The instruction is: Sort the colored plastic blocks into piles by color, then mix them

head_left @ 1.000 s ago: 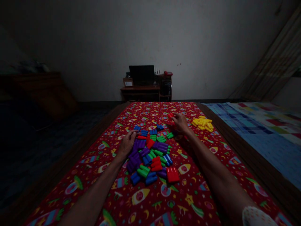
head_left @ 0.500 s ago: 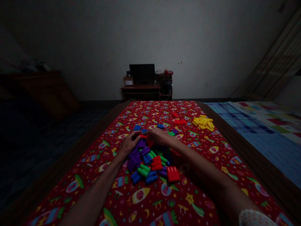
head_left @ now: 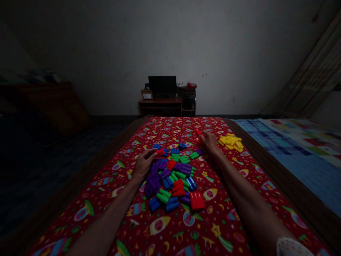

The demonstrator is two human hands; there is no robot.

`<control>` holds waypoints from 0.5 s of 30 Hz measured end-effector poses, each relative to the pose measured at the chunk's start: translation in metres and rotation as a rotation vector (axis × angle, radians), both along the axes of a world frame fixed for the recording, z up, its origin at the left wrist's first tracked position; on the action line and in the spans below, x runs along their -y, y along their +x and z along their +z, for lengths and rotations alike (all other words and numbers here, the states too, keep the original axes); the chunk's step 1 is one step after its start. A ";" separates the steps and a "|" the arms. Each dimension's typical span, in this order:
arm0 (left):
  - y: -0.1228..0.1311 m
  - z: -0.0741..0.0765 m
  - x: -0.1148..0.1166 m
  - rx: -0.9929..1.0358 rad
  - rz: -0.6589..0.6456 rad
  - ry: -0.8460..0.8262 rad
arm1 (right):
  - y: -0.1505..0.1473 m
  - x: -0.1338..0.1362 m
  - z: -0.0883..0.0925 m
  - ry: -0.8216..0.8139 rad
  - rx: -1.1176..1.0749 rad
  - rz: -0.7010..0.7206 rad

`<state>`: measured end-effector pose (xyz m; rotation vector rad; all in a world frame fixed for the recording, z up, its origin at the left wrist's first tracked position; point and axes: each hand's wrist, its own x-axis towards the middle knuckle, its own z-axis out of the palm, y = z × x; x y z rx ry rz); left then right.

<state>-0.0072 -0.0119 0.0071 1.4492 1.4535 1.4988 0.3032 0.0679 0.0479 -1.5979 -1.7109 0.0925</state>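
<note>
A heap of plastic blocks [head_left: 172, 177] in purple, blue, green and red lies on a red patterned cloth [head_left: 186, 227]. My left hand [head_left: 144, 163] rests at the heap's far left edge, its fingertips pinching a small red block [head_left: 160, 152]. My right hand [head_left: 209, 141] reaches farther out, fingers curled over red blocks [head_left: 198, 133] beside a separate pile of yellow blocks [head_left: 231, 141]. A larger red block [head_left: 196, 200] lies at the near side of the heap.
The cloth covers a long low surface with wooden edges [head_left: 269, 160]. A blue checked mat [head_left: 298, 149] lies to the right. A small desk with a dark monitor [head_left: 163, 86] stands against the far wall. The room is dim.
My right hand came back to the heap half a second ago and has now moved out again to the red blocks near the yellow pile. My left hand now pinches a red block.
</note>
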 end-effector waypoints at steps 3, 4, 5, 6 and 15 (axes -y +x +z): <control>0.003 0.000 0.001 0.060 -0.005 0.011 | -0.022 0.007 0.003 0.054 -0.051 0.143; 0.004 0.001 0.001 0.068 -0.016 0.015 | -0.036 0.013 0.005 0.056 -0.079 0.255; 0.005 0.001 0.002 0.069 -0.032 0.019 | -0.051 0.019 0.007 0.049 -0.102 0.386; 0.006 0.002 0.003 0.062 -0.054 0.023 | -0.067 0.027 0.007 0.028 -0.103 0.532; 0.006 0.001 0.002 -0.067 -0.139 0.086 | -0.096 0.038 -0.001 0.035 0.161 0.662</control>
